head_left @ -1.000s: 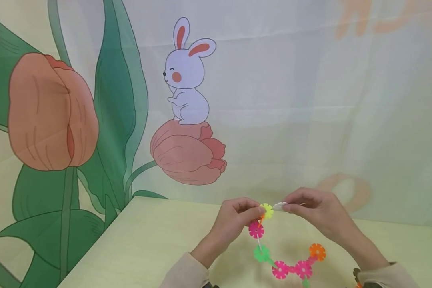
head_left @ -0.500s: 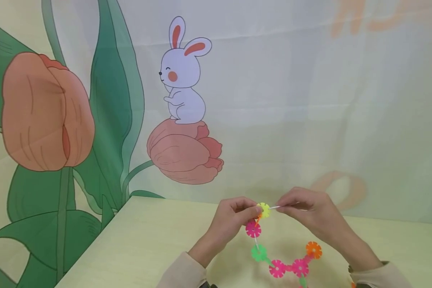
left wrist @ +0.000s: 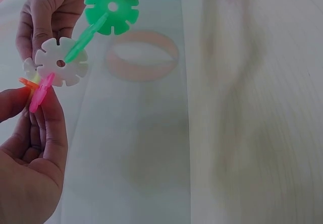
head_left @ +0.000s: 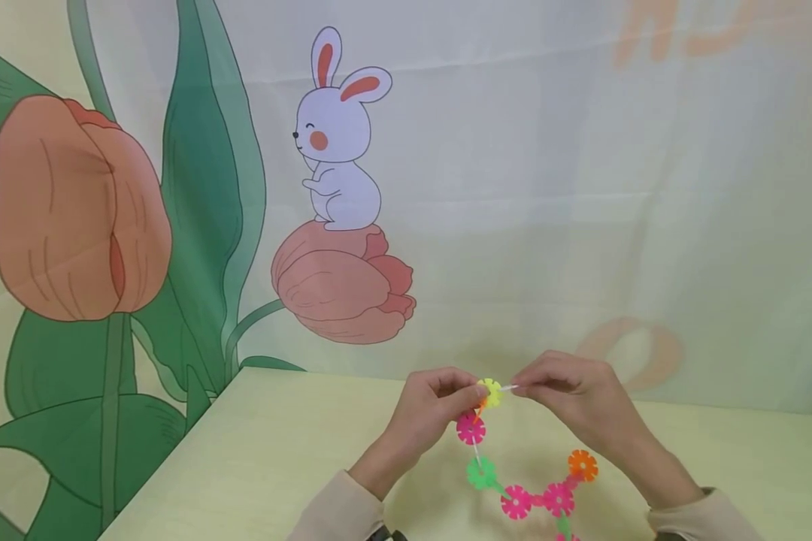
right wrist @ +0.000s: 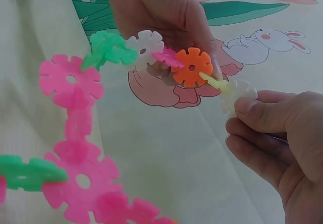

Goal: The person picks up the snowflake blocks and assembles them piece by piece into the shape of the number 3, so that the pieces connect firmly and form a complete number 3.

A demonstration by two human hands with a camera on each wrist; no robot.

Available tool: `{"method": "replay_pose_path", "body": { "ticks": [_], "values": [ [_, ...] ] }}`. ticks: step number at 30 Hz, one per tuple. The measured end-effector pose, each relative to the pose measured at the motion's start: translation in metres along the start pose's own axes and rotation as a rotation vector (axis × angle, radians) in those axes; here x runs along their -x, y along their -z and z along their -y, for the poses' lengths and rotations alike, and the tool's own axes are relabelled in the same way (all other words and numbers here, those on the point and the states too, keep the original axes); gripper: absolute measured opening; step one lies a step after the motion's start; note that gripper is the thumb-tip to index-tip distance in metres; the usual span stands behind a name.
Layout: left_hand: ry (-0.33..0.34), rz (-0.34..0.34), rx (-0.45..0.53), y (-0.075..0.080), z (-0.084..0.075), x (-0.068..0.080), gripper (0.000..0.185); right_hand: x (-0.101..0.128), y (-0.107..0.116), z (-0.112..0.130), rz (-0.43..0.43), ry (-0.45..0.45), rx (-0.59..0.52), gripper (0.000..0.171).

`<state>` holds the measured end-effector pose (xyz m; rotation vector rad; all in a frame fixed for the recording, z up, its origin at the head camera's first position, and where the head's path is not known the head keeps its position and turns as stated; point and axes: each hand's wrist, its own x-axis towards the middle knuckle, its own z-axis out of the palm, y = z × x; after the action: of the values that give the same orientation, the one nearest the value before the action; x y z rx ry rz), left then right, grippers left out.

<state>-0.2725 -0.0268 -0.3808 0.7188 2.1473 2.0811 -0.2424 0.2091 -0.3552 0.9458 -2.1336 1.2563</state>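
The left hand (head_left: 433,409) is pinching the top of a snowflake-disc chain (head_left: 514,481) hanging downward, while the right hand (head_left: 568,391) is gripping a white disc (right wrist: 237,95) against that top.

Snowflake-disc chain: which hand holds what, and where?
Left hand pinches the plastic snowflake-disc chain at its top end. Right hand pinches the white snowflake disc by its outer rim.

Your left hand (head_left: 440,406) pinches the top end of the snowflake-disc chain (head_left: 514,466), at the yellow disc (head_left: 490,393). Your right hand (head_left: 568,391) pinches a white disc (right wrist: 237,94) slotted edge-on against that yellow one. From the grip the chain hangs down: pink, white, green, pink, pink, curling up to an orange disc (head_left: 583,465).
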Motion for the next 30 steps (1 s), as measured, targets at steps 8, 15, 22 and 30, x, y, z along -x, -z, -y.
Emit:
{"method": "replay_pose_path", "body": {
  "ticks": [8, 15, 22, 30],
  "values": [
    [-0.006, 0.006, 0.003, 0.000, -0.001, 0.000, 0.018, -0.001, -0.004, 0.001, -0.043, 0.020, 0.014, 0.031],
    [-0.011, 0.016, 0.013, 0.000, -0.001, -0.001, 0.018, 0.000, -0.008, 0.000, -0.077, 0.028, 0.003, 0.032],
    [-0.020, 0.013, 0.013, 0.001, -0.001, 0.000, 0.018, 0.001, -0.013, 0.002, -0.091, 0.022, 0.020, 0.027],
    [-0.012, 0.013, 0.007, 0.001, 0.000, -0.001, 0.018, 0.002, -0.013, 0.002, -0.104, 0.023, 0.029, 0.027]
  ]
}}
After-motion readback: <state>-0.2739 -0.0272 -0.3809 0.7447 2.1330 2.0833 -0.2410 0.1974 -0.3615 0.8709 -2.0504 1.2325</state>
